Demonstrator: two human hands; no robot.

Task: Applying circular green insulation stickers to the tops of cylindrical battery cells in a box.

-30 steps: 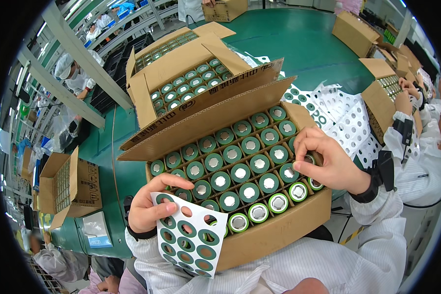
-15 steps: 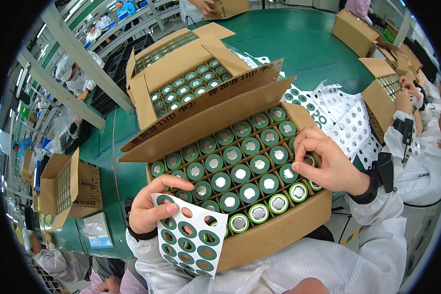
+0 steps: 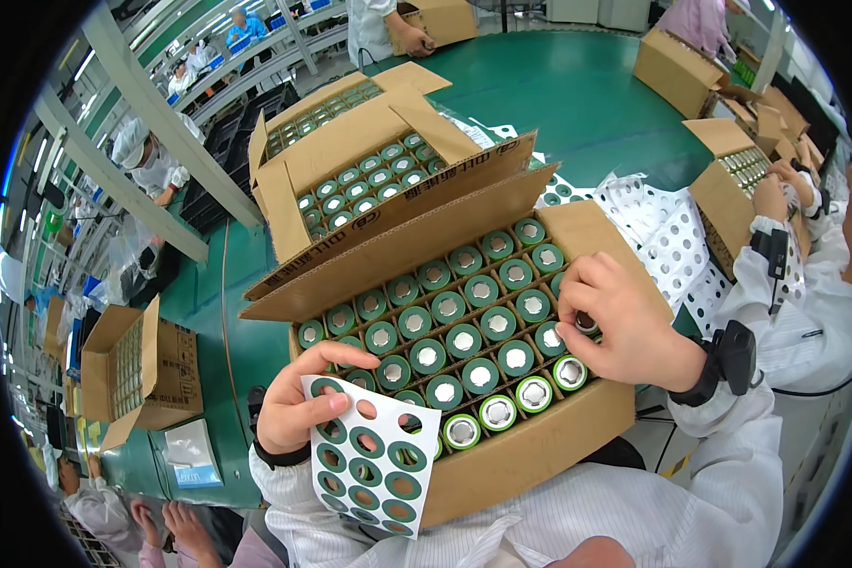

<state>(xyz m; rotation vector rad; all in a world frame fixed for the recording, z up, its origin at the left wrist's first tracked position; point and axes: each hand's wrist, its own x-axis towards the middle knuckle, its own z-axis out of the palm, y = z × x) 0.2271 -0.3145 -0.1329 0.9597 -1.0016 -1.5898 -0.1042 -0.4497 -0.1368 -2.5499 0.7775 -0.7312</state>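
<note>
Seen from the central box [image 3: 540, 452], a carton [image 3: 175, 364] with its flaps up stands at nine o'clock, a packet [image 3: 191, 452] at eight. The left hand [image 3: 298, 402], nearly closed, pinches a sheet [image 3: 374, 459] of green rings at seven, forefinger reaching over the cells [image 3: 463, 340]. Behind, at eleven, sits another full box [image 3: 341, 133]. Cells fill the central box, most green-topped, the near row showing bare metal. At three, the right hand [image 3: 615, 322] bunches its fingertips low over the cells; its grip is hidden. White sheets [image 3: 667, 237] lie at two.
</note>
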